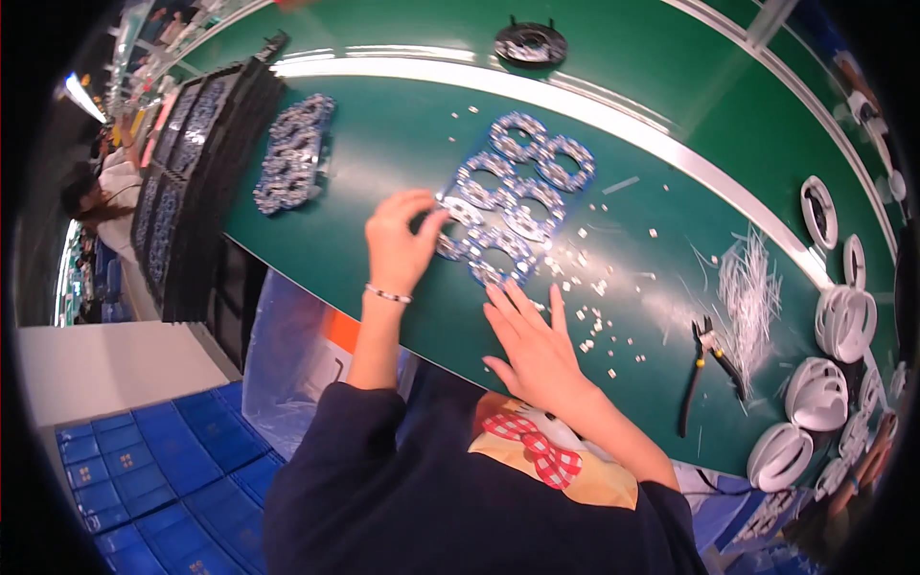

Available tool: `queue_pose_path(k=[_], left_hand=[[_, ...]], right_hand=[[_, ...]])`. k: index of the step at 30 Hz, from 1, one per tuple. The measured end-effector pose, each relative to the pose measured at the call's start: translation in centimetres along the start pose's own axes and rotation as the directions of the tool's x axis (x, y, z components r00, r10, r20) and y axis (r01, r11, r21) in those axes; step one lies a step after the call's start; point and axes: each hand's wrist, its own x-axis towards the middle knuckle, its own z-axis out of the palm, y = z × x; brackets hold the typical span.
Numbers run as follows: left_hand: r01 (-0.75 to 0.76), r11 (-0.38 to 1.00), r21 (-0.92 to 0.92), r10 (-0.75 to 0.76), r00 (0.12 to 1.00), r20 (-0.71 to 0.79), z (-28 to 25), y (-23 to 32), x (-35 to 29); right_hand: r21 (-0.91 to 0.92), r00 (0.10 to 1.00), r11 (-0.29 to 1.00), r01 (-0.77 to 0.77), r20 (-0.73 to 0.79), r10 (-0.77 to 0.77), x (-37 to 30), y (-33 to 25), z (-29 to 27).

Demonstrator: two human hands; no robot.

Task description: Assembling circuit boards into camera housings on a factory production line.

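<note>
A panel of ring-shaped circuit boards (517,218) lies on the green table, its rings joined together and dotted with small pale parts. At its left edge is my left hand (402,240), thumb and forefinger curled together in a pinch; what they hold, if anything, is too small to make out. My right hand (535,353) lies flat with fingers stretched out, the fingertips at the panel's near edge. Right of the panel, many small white square pieces (594,287) are scattered over the tabletop.
Farther left lies a stack of similar boards (295,153), beside black racks (187,192). To the right are cutting pliers (707,345), a heap of clear strips (749,302) and white oval housings (816,393). A black round part (531,44) sits beyond the rail. Blue bins (172,460) stand lower left.
</note>
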Motion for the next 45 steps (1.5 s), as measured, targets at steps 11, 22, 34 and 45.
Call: queue_pose_path(k=[11, 22, 34, 45], left_hand=[[0.147, 0.989, 0.023, -0.147, 0.988, 0.038, 0.8, 1.9, -2.6], [0.091, 0.993, 0.076, -0.090, 0.996, -0.027, 0.7, 1.7, -0.6], [-0.105, 0.985, -0.134, 0.112, 0.993, 0.043, 0.3, 3.1, -2.5], [0.032, 0.997, 0.071, -0.037, 0.997, 0.074, 0.4, 1.8, -3.1]], right_hand=[[-0.021, 1.000, 1.000, -0.013, 0.020, 0.013, -2.1, -0.6, 0.0], [0.011, 1.000, 1.000, -0.017, -0.002, 0.017, -0.3, -0.2, -0.1], [0.002, 0.999, 0.999, -0.042, 0.015, 0.042, -1.4, 0.3, 0.4], [0.019, 0.999, 0.999, -0.035, 0.001, 0.035, -1.3, 0.3, 0.5]])
